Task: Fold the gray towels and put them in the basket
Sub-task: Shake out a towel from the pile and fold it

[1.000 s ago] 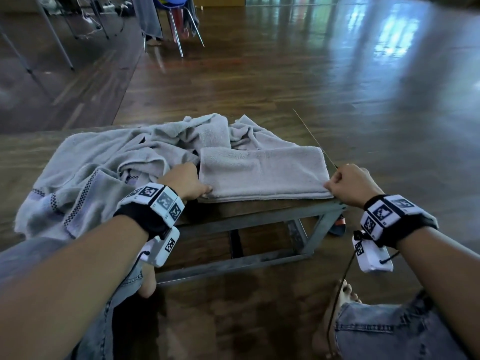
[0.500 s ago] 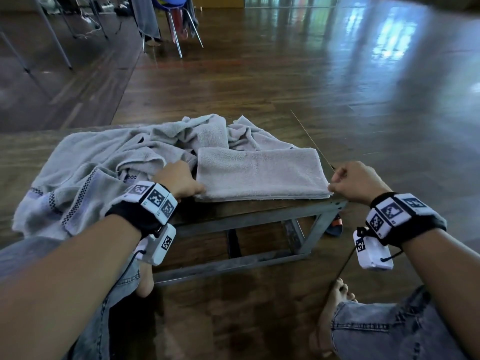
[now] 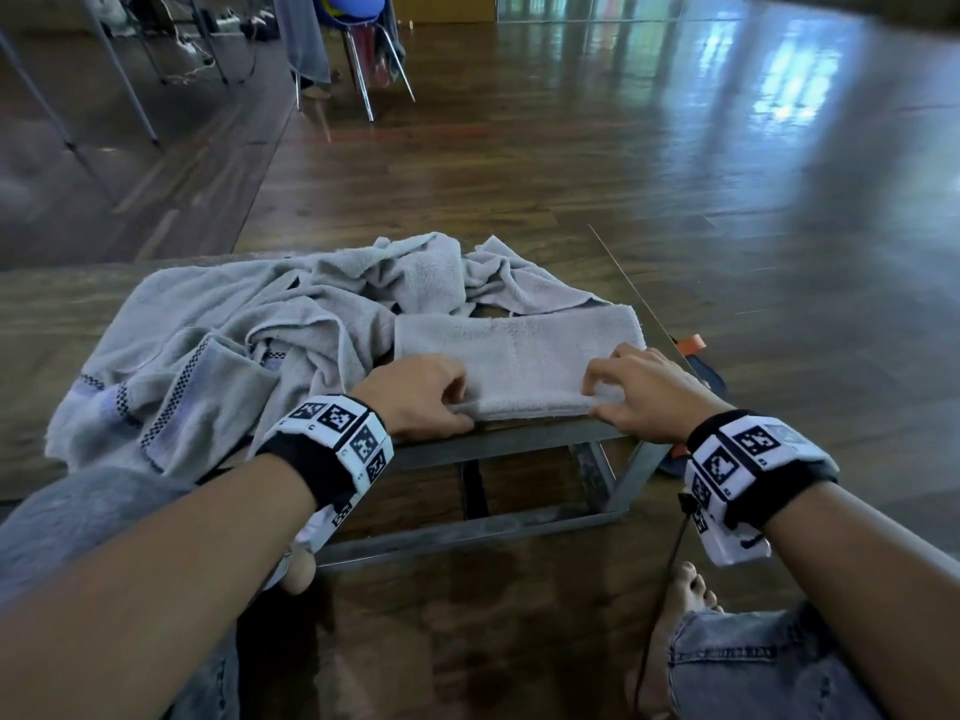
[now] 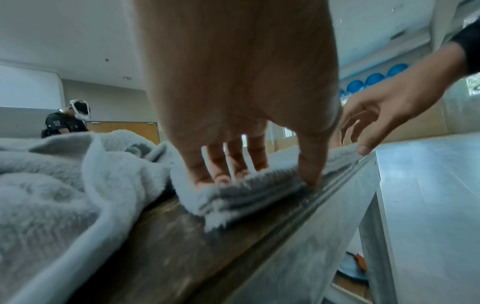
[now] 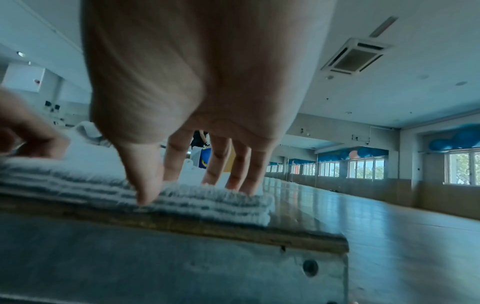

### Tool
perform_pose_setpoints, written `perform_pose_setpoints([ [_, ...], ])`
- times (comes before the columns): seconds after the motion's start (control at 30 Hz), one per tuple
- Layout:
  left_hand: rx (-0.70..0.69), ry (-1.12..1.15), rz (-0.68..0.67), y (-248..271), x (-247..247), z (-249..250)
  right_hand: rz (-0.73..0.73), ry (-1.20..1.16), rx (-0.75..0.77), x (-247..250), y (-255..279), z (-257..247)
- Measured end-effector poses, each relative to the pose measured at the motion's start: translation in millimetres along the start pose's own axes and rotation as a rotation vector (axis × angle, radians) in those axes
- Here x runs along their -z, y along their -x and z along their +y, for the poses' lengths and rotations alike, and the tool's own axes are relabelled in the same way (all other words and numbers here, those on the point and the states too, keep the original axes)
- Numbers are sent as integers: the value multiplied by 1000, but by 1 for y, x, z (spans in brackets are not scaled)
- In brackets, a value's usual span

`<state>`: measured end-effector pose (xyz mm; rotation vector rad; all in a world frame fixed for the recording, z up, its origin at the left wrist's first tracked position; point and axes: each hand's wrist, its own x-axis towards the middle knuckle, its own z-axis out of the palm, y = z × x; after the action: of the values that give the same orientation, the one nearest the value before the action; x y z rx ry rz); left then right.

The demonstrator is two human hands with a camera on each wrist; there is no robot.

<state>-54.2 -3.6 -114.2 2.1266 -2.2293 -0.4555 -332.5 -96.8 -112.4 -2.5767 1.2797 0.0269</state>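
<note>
A folded gray towel (image 3: pixel 519 350) (image 4: pixel 246 191) (image 5: pixel 78 181) lies along the near right edge of a low wooden table with a metal frame (image 3: pixel 498 441) (image 5: pixel 182 267). My left hand (image 3: pixel 457 407) (image 4: pixel 259 176) pinches its left near corner, fingers on top and thumb at the front edge. My right hand (image 3: pixel 608 392) (image 5: pixel 187 185) holds the right near part the same way, fingers curled on top and thumb against the layered edge. A heap of crumpled gray towels (image 3: pixel 234 345) (image 4: pixel 64 185) covers the table's left and back. No basket is in view.
An orange and blue sandal (image 3: pixel 696 356) and a thin stick (image 3: pixel 623 272) lie on the wooden floor right of the table. My bare foot (image 3: pixel 685 595) is in front of it. A chair (image 3: pixel 363 44) stands far back. Another person (image 4: pixel 67 121) is across the room.
My right hand has moved left from beyond the towel's right end onto its top near edge. My left hand has slid right and now grips the towel's left corner.
</note>
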Motion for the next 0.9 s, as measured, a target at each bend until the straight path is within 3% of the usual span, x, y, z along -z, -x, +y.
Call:
perform_pose_setpoints([
  [0.07, 20, -4, -33, 3, 0, 1, -41, 1, -7, 4, 0, -5],
  [0.17, -5, 12, 163, 2, -7, 6, 76, 4, -47, 2, -6, -17],
  [0.27, -81, -16, 305, -7, -20, 15, 216, -83, 29, -10, -19, -37],
  [0.43, 7, -3, 162, -21, -47, 21, 91, -80, 178, -40, -42, -61],
  [0.6, 53, -33, 120, -25, -56, 16, -77, 1, 113, -57, -51, -50],
  [0.9, 92, -78, 167, -16, -56, -2, -17, 4, 6, -57, -46, -30],
])
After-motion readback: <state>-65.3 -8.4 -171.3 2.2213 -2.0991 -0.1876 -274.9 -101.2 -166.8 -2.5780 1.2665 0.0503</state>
